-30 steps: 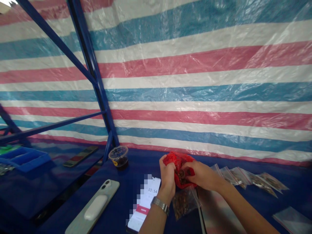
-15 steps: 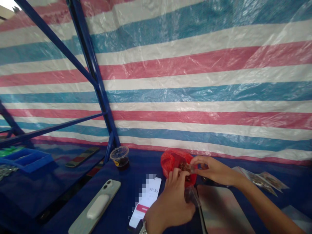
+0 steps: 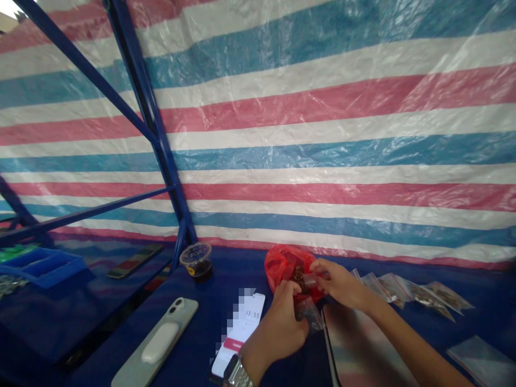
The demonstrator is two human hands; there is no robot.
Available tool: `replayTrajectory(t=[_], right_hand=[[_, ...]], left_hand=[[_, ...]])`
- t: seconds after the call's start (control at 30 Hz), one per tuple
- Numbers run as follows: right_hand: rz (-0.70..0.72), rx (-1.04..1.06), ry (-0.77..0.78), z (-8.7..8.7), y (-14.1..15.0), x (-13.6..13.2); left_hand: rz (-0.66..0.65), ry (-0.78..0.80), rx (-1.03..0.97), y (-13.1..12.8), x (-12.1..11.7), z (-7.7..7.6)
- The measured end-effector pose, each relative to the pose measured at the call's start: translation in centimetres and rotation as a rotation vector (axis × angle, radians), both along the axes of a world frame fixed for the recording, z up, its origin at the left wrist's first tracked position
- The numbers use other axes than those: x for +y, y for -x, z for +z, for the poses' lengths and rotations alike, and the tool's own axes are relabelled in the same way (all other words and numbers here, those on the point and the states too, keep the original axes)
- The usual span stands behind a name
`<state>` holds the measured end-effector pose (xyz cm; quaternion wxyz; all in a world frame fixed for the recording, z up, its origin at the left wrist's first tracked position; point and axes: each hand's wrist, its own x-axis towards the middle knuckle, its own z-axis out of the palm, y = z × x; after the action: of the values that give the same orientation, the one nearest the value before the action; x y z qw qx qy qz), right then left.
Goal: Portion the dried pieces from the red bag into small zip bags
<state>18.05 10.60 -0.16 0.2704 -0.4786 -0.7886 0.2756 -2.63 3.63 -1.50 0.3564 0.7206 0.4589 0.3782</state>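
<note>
An opened red plastic bag (image 3: 278,266) sits on the blue table, with small brown pieces (image 3: 299,275) inside it. My right hand (image 3: 342,285) reaches in from the right, its fingers closed on a small clear cup-like piece (image 3: 309,280) at the bag's mouth. On the near side, my left hand (image 3: 284,325), with a metal watch (image 3: 237,371) on the wrist, is closed on a small clear plastic bag (image 3: 309,312). That bag hangs below the fingers, and its opening is partly hidden by them.
Several filled zip bags (image 3: 423,295) lie to the right, with flat clear bags (image 3: 481,357) nearer me. A dark glossy tablet-like slab (image 3: 363,344) lies under my right forearm. Leftward are a lit phone (image 3: 242,336), another phone (image 3: 155,344), a lidded cup (image 3: 196,263) and a blue tray (image 3: 44,266).
My right forearm has swung left, uncovering more filled zip bags. My left hand has shifted slightly left and down. The clear cup-like piece now shows more plainly.
</note>
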Motion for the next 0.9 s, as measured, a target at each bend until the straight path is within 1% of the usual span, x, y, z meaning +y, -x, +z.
replayTrajectory(t=[0.1, 0.17, 0.27, 0.37, 0.5, 0.6, 0.77, 0.9], right_hand=[[-0.015, -0.136, -0.061, 0.5, 0.0, -0.3], [-0.023, -0.237, -0.09, 0.6, 0.2, -0.6], [-0.008, -0.361, -0.133, 0.8, 0.8, -1.0], [0.023, -0.452, -0.186, 1.2, 1.6, -1.2], [0.015, -0.566, -0.239, 1.8, 2.7, -1.5], [0.007, -0.593, -0.244, 2.0, 3.3, -1.6], [0.027, -0.569, -0.215, 2.1, 3.2, -1.4], [0.01, -0.514, -0.182, 1.7, 2.7, -1.0]], left_hand=[[0.096, -0.082, 0.159, 0.3, -0.1, 1.0], [0.187, -0.061, 0.271, 0.3, 0.0, 1.3], [0.274, 0.008, 0.374, 0.3, 0.4, 0.7], [0.278, 0.009, 0.375, 0.1, 0.7, -0.2], [0.295, -0.006, 0.323, -0.3, 1.3, -0.9], [0.325, -0.013, 0.23, -0.6, 1.9, -1.0], [0.403, 0.017, -0.013, -1.0, 2.7, -1.2], [0.474, 0.071, -0.218, -1.1, 3.4, -1.2]])
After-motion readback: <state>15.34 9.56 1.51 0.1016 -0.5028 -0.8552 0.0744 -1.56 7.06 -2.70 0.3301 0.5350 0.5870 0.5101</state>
